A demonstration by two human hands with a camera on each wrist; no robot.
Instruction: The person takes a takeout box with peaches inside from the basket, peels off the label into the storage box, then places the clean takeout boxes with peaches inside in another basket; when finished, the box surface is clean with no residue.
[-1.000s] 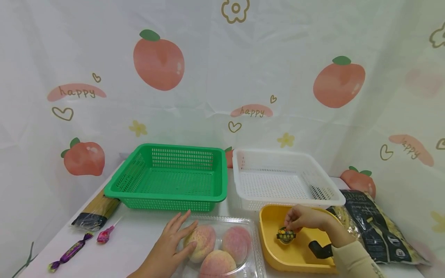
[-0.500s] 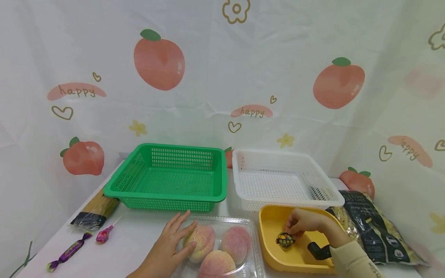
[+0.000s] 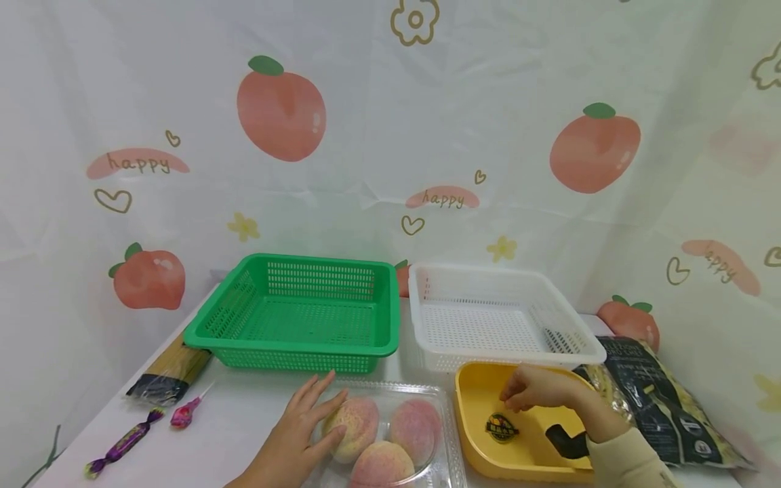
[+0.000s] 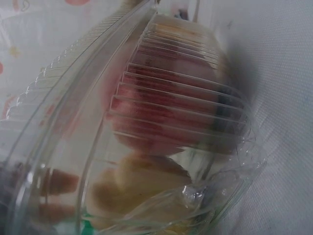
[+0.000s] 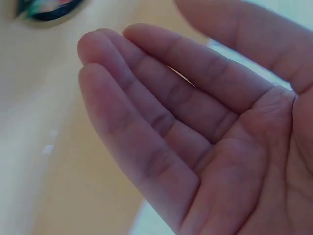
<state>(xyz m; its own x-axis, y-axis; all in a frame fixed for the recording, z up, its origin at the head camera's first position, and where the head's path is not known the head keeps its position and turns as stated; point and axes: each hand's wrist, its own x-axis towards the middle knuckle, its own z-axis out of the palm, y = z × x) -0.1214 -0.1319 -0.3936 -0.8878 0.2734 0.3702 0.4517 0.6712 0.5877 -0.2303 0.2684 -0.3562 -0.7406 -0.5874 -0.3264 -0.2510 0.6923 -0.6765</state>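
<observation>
My left hand (image 3: 300,434) rests with spread fingers on the left side of a clear plastic clamshell box (image 3: 448,434). Peaches (image 3: 382,465) show through its lid, and the left wrist view looks closely through the ribbed plastic at one peach (image 4: 161,98). Inside the yellow basin (image 3: 482,455), a black-and-gold fruit label (image 3: 502,428) lies on the bottom. Just above it hovers my right hand (image 3: 539,390). In the right wrist view that hand's fingers (image 5: 142,132) are loosely bent with nothing between them, and the label (image 5: 49,7) sits apart at the top left corner.
Behind stand a green basket (image 3: 293,349) and a white basket (image 3: 506,356). To the left lie a noodle pack (image 3: 171,369), a lollipop (image 3: 184,412) and a purple wrapped candy (image 3: 125,442). A black pasta bag (image 3: 653,400) lies right of the basin.
My right fingers held the label a second ago; now they have let go and it lies in the basin. My left hand stays on the box.
</observation>
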